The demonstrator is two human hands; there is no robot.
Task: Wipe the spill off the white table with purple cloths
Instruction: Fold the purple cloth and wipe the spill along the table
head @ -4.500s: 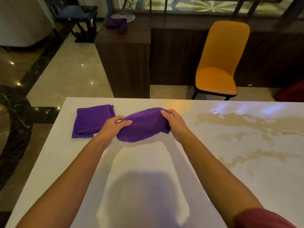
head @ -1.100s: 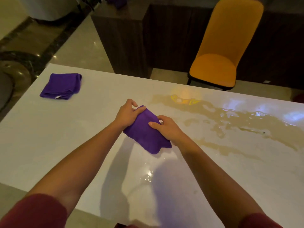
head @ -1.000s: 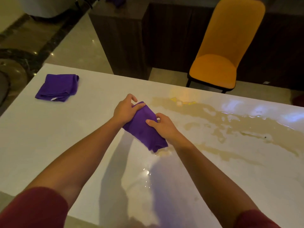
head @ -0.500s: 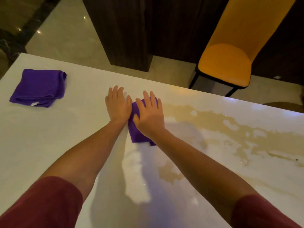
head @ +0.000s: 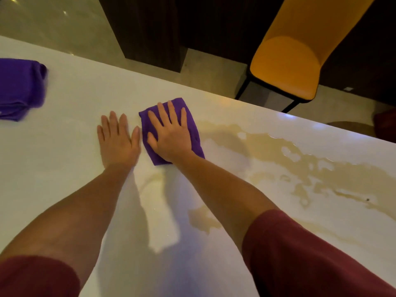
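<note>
A folded purple cloth (head: 194, 133) lies on the white table (head: 64, 163) at the left end of a brownish spill (head: 300, 166). My right hand (head: 169, 136) presses flat on the cloth with its fingers spread. My left hand (head: 117, 144) rests flat on the bare table just left of the cloth, its thumb close to the cloth's edge, holding nothing. A second folded purple cloth (head: 19, 86) sits at the far left of the table, partly cut off by the frame. A smaller patch of spill (head: 203, 219) lies nearer to me, beside my right forearm.
An orange chair (head: 287, 67) stands beyond the table's far edge on the right. A dark wooden cabinet (head: 150, 28) stands behind the table in the middle. The spill spreads rightward across the table to the frame's edge.
The cloth went from held in the air by both hands to flat on the table. Since half a second ago my left hand has come off the cloth, and the cloth has shifted slightly right.
</note>
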